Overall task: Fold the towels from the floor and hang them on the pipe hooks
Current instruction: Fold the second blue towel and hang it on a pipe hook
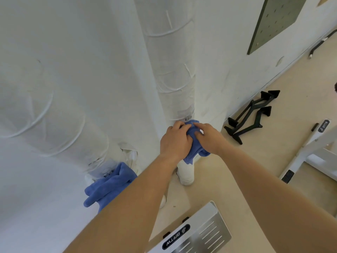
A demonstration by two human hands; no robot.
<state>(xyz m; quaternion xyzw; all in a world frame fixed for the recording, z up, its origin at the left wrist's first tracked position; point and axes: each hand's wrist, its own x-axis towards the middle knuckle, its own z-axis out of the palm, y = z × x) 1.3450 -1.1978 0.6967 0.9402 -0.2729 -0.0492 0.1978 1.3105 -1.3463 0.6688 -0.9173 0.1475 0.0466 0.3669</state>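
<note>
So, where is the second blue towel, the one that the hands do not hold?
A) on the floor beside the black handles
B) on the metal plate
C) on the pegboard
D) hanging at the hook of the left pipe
D: the second towel hangs at the hook of the left pipe, while the left hand and the right hand hold the other towel at the middle pipe.

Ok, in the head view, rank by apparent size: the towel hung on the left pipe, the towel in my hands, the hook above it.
1. Hung towel: largest as seen.
2. Held towel: smaller, but the left hand and right hand cover much of it, so these two may truly match.
3. Hook: clearly smallest.
</note>
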